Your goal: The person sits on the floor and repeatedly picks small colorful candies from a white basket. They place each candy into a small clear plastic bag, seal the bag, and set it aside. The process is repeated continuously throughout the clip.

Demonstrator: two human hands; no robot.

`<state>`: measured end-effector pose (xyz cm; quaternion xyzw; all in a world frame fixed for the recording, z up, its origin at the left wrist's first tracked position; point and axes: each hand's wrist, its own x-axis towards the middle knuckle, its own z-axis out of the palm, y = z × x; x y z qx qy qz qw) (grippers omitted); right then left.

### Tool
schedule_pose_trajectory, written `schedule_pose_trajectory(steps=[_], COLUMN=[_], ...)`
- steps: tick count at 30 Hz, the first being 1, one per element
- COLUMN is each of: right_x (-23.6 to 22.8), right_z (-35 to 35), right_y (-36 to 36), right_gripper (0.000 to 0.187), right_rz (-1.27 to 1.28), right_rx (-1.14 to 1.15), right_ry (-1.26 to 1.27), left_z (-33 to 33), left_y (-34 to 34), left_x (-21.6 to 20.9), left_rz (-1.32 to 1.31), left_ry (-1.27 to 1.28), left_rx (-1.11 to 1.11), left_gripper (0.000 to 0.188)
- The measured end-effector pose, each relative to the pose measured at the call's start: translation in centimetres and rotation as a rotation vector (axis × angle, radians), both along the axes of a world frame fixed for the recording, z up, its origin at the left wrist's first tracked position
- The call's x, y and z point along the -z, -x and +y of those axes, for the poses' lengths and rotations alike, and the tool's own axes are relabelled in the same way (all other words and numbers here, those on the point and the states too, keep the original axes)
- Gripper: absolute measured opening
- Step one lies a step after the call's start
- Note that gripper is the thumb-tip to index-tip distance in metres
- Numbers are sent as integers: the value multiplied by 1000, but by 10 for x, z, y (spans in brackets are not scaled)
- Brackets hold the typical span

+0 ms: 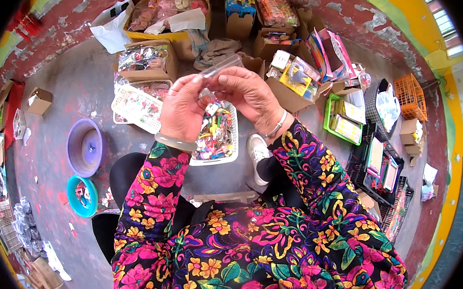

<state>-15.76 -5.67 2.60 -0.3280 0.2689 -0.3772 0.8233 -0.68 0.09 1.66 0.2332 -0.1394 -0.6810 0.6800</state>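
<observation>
Both my hands are raised over a white plastic basket [235,139] filled with small colourful trinkets. Between my fingertips is a small clear plastic piece [224,66], long and narrow; whether it is a bag or a stiff case I cannot tell. My left hand [182,109] pinches its near left end, a bangle round the wrist. On the other side my right hand [249,95] curls its fingers and thumb against the same piece, partly hiding it. A thin silver bracelet sits on that wrist.
A purple basin [86,148] and a teal basin [83,196] stand at the left. Beyond my hands are a cardboard box of packets [148,63] and a white tray [137,107]. To the right come a green basket [343,118], black crates [377,168] and an orange crate [410,98].
</observation>
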Motion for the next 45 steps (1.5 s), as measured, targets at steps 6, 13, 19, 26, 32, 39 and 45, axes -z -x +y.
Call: schedule_pose_trajectory(steps=[6, 13, 19, 26, 32, 39, 45], right_x=[-4, -7, -7, -19, -14, -16, -14], right_z=[-12, -7, -6, -3, -1, -3, -3], right_y=[16, 17, 16, 13, 12, 16, 15], right_gripper=[12, 11, 12, 15, 15, 18, 18], right_rz=[126, 171, 234, 458, 498, 339, 269], right_rx=[-68, -132, -124, -74, -38, -164, -191], right_ry=[144, 60, 110, 307, 373, 355, 318], left_z=[4, 4, 4, 4, 0, 1, 3], left_y=[-10, -13, -13, -11, -13, -17, -14], left_x=[-18, -14, -12, -9, -4, -9, -11], left_rz=[-379, -319, -338, -380, -439, -346, -312], left_ry=[-72, -32, -44, -87, -125, -106, -81], left_rx=[280, 344, 328, 297, 309, 428, 431], left_gripper=[14, 15, 14, 13, 13, 13, 11])
